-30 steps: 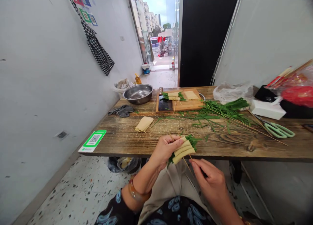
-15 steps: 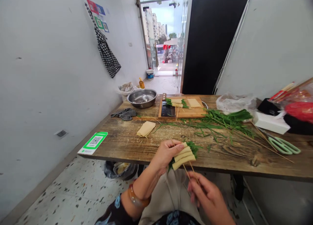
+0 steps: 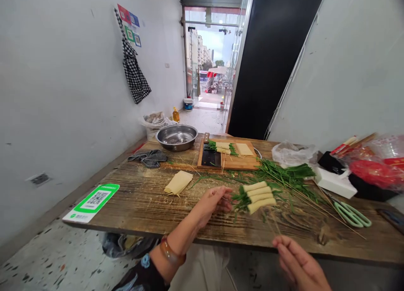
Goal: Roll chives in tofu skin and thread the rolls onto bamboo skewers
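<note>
Gripping the blurred skewers (image 3: 273,223) in a narrow pinch at their lower ends, the right hand (image 3: 298,259) holds the four pale rolls (image 3: 261,197), with greens (image 3: 241,200) protruding, over the near part of the wooden table (image 3: 142,202). Compared with half a second ago, the left hand (image 3: 216,200) has released the rolls and now sits empty, fingers loosely spread, just beside the greens; the rolls have shifted forward, and the right hand appears to be their sole support.
</note>
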